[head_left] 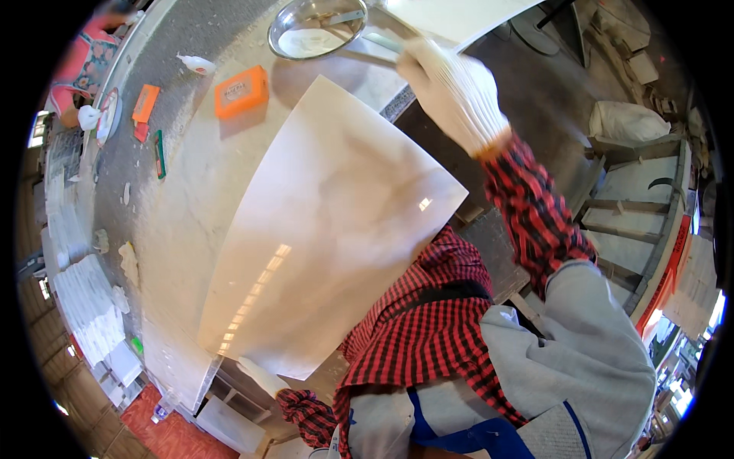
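Observation:
My right hand (455,88), in a white knitted glove, is raised at the upper right and slightly blurred. Its fingers are closed on a flat, pale putty knife (382,42) that points toward a metal bowl (279,47). White paste and another putty knife (342,18) lie in that bowl. A large glossy marble-look tile (329,206) rests in front of me, its near part over the table edge against my checked apron. At the tile's near left edge is my gloved left hand (261,375), closed on the edge, with its fingers partly hidden.
An orange box (241,92), a smaller orange packet (145,103) and a green strip (160,154) lie on the dusty table (172,199). Another person's gloved hand (89,117) is beside a bowl (112,115) at far left. A wooden rack (631,206) stands to the right.

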Demonstrator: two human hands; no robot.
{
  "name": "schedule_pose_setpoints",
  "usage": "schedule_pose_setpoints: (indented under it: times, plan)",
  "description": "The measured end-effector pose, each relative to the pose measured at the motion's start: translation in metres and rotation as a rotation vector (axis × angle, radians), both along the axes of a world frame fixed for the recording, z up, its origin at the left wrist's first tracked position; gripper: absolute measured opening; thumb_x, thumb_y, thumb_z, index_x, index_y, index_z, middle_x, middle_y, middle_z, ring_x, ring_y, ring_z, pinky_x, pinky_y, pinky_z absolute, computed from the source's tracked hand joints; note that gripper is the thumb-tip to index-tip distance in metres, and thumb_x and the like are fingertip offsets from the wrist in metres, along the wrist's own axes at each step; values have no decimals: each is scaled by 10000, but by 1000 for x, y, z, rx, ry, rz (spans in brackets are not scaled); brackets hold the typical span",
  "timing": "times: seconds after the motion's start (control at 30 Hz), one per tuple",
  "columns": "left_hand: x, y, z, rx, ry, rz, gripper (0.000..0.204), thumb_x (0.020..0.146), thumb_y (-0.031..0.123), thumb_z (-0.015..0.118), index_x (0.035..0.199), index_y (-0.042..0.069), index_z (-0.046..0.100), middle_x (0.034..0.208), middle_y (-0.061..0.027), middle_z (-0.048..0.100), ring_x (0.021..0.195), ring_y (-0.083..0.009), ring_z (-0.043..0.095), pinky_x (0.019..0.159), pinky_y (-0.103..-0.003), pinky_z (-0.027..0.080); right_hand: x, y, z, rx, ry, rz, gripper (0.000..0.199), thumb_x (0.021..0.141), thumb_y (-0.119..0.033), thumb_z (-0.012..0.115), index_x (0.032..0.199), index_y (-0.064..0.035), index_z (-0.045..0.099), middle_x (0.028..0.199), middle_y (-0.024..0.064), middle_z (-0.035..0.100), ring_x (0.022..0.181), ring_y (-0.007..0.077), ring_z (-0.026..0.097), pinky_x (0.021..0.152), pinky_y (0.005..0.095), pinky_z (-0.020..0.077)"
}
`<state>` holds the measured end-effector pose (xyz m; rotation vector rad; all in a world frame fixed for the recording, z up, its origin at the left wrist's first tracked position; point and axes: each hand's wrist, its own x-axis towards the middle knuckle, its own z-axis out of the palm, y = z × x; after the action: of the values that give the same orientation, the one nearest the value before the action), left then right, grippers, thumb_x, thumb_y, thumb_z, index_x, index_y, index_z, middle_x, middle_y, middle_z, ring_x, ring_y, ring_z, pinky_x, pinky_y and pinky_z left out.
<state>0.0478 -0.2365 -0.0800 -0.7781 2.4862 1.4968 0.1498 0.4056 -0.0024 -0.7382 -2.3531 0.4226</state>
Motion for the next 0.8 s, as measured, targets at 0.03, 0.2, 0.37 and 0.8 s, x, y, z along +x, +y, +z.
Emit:
schedule_pose_setpoints:
  times: [0.03,0.2,0.37,0.8]
  plan:
    - [10,-33,-14,124,6,35,642,1120,407,395,1608,7,280,1616,-176,385,1424,-302,455,1167,-376,379,-14,11,4,114,-45,-2,171,976,-258,609,977,-95,662,818,156,705,752,356,699,645,472,549]
    - [73,-74,-44,-359,68,-416,497,1094,343,503,1460,7,501,1380,-173,599,1215,-277,609,1059,-390,507,-83,58,-9,327,-69,247,62,885,-87,594,924,-55,630,809,205,687,777,375,701,668,482,518]
    - [81,-29,-25,488,-79,94,553,1093,427,495,1462,14,496,1369,-140,617,1183,-287,630,1036,-449,533,-105,68,9,247,-256,307,142,867,-108,619,851,-23,731,768,214,703,711,397,703,631,501,531]
    - [86,-5,20,81,-90,135,533,1075,488,497,1166,-15,646,1088,-160,699,958,-290,692,914,-434,579,-104,65,81,436,-201,224,121,845,-135,636,807,-60,724,747,183,712,722,380,722,657,492,557]
